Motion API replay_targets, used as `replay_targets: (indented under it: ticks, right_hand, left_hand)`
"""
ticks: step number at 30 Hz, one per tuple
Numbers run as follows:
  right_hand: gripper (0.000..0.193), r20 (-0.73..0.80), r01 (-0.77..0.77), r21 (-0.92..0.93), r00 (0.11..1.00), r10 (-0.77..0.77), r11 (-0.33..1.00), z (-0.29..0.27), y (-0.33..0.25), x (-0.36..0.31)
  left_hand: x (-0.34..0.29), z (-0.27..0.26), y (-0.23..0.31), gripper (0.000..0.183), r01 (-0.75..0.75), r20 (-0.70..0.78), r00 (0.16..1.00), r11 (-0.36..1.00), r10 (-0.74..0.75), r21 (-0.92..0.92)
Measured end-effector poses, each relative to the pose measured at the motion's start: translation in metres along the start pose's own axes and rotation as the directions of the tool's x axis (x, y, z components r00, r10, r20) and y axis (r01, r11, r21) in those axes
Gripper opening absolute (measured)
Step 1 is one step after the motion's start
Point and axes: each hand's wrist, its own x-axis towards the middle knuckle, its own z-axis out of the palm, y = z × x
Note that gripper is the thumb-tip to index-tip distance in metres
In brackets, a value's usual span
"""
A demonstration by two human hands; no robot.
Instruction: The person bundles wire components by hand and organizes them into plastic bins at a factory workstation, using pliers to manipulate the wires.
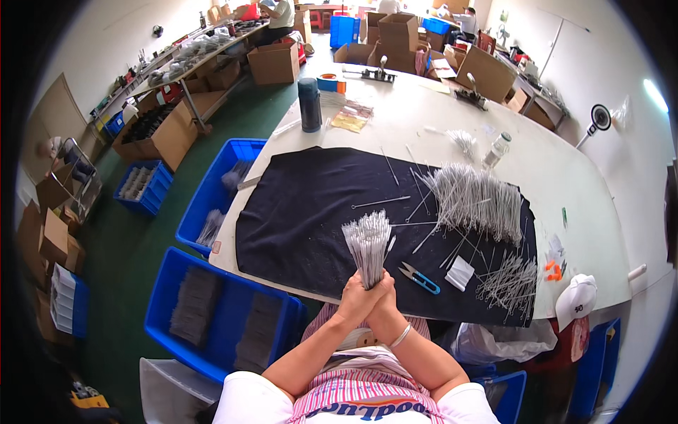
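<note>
Both hands are wrapped round one upright bundle of thin straw-cleaning brushes (367,244), pale bristle ends up, at the table's near edge. My left hand (353,300) and my right hand (383,295) press together on its lower wire part, which the fingers mostly hide. To the right on the dark cloth (304,198) lies a big pile of similar brushes (477,201), with a looser heap (510,286) nearer me. Blue-handled thread snips (421,278) rest just right of my hands, beside a small white packet (460,273).
Blue bins (229,339) stand left of the white table (579,205), grey bundles inside. A dark flask (309,106), a glass jar (496,150) and toggle clamps (378,74) stand farther back. A white cap (577,300) hangs at the right edge. Other people work in the background.
</note>
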Motion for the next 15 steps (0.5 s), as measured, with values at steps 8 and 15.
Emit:
replay_targets:
  ticks: [8, 15]
  right_hand:
    - [0.013, 0.010, 0.315, -0.738, 0.889, -0.457, 0.597, 0.056, -0.019, -0.058]
    - [0.027, 0.318, 0.173, -0.634, 0.947, 0.050, 0.753, 0.088, -0.077, -0.058]
  left_hand:
    - [-0.006, -0.024, 0.016, 0.021, 0.128, 0.180, 0.981, 0.937, -0.072, -0.324]
    - [-0.022, -0.047, 0.025, 0.019, 0.233, 0.539, 0.842, 0.919, -0.026, -0.319]
